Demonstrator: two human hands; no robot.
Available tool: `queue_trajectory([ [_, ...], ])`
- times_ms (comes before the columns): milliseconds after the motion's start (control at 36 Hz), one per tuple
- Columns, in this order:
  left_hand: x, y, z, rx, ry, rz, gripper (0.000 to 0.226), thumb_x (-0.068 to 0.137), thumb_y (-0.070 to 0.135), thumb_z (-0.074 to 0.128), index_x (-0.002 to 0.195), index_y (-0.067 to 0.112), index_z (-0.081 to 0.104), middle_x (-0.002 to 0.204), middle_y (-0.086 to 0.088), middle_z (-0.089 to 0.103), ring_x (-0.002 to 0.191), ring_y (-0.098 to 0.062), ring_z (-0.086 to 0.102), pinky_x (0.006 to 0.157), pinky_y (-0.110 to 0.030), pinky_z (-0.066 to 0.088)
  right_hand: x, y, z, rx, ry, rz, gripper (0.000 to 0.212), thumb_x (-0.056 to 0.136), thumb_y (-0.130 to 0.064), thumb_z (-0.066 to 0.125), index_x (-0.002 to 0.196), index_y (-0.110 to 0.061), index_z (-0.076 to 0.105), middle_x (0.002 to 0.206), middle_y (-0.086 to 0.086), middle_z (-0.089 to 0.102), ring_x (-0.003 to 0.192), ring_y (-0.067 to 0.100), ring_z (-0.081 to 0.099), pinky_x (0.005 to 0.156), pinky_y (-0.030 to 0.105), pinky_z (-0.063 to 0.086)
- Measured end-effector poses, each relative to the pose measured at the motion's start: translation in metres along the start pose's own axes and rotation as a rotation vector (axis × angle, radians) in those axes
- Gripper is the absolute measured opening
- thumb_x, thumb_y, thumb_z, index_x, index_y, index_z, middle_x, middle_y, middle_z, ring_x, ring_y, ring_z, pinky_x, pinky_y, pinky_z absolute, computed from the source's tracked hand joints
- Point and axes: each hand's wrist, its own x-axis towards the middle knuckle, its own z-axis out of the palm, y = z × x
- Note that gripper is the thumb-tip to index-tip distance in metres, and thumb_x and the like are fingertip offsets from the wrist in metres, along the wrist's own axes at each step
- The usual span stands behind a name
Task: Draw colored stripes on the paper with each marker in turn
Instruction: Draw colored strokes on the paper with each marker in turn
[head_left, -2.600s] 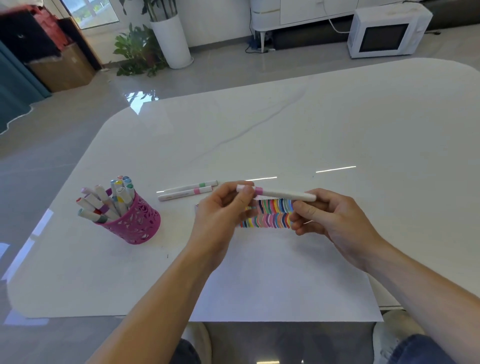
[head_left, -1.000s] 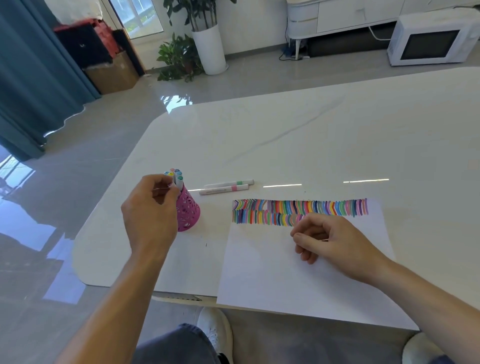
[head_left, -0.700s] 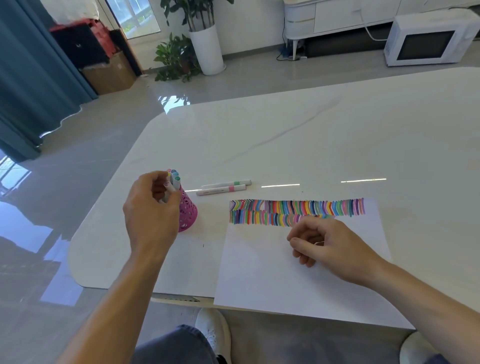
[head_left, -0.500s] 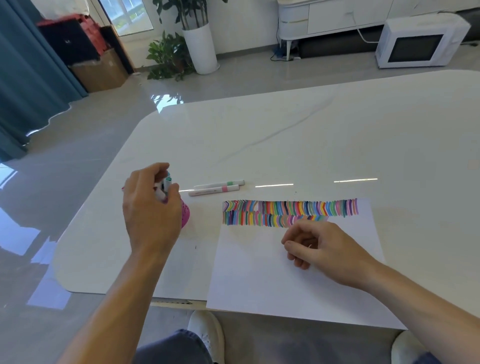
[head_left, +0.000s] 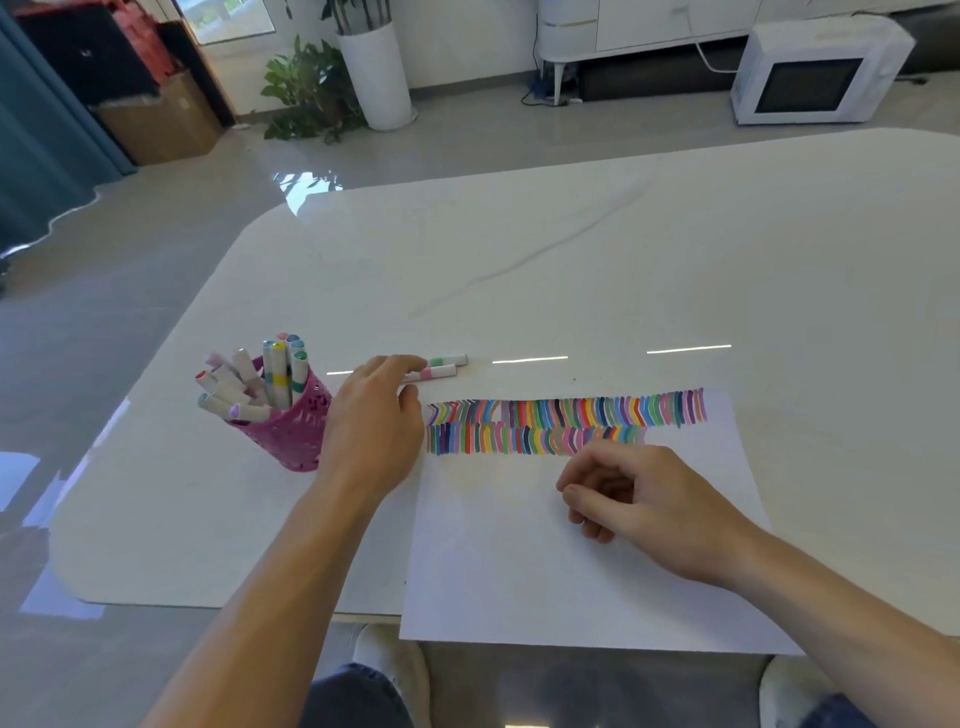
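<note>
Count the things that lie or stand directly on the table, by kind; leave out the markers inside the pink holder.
Loose markers: 2
Pink holder: 1
Paper sheet: 1
Total: 4

holder (head_left: 293, 434) blocks left | markers (head_left: 440, 372) ahead (side by side) | table (head_left: 571, 270) beyond open
</note>
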Motion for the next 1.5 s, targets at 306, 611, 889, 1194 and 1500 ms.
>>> queue_trajectory([
  [306,0.002,-0.016,0.016,0.106,-0.192,-0.003,0.046,0.100,0.012,0.038,0.146,0.017,0.042,0.148,-0.005,0.047,0.137,-0.023,0.037,0.112,-0.041,0.036,-0.006,0.002,0.000,-0.010,-0.006,-0.009,0.011,0.097,-0.014,0.067,0.091,-0.023,0.070,0.079,-0.003,0.074,0.072,0.012,0.071,0.068,0.023,0.056],
  [611,0.006,-0.013,0.016,0.172,-0.157,-0.010,0.045,0.098,0.010,0.049,0.143,0.015,0.049,0.141,-0.005,0.050,0.134,-0.023,0.039,0.105,-0.040,0.040,-0.006,0.004,0.000,-0.008,-0.003,-0.005,0.012,0.097,-0.014,0.067,0.091,-0.024,0.070,0.079,-0.003,0.074,0.072,0.013,0.071,0.068,0.024,0.056],
  [889,0.005,-0.016,0.014,0.202,-0.088,0.001,0.019,0.097,0.014,0.059,0.111,0.017,0.073,0.113,-0.001,0.066,0.111,-0.019,0.053,0.082,-0.031,0.045,-0.005,0.004,0.000,0.011,0.001,-0.002,0.010,0.097,-0.014,0.067,0.091,-0.022,0.070,0.078,-0.002,0.073,0.071,0.014,0.071,0.068,0.024,0.056],
  [1194,0.003,-0.006,0.012,0.082,0.048,0.001,0.014,0.098,0.010,0.056,0.106,0.015,0.068,0.099,0.005,0.056,0.102,-0.020,0.053,0.072,-0.030,0.038,-0.004,0.004,0.001,-0.016,-0.002,-0.010,0.011,0.097,-0.016,0.068,0.092,-0.025,0.070,0.079,-0.004,0.074,0.072,0.013,0.071,0.069,0.025,0.058],
  [1500,-0.008,0.037,0.001,-0.370,0.103,0.156,0.018,0.098,0.012,0.058,0.108,0.027,0.055,0.103,0.012,0.061,0.096,-0.006,0.058,0.081,-0.023,0.048,0.000,0.002,0.005,-0.043,0.018,-0.026,0.011,0.097,-0.018,0.068,0.091,-0.027,0.070,0.080,-0.006,0.075,0.074,0.011,0.072,0.074,0.029,0.062],
])
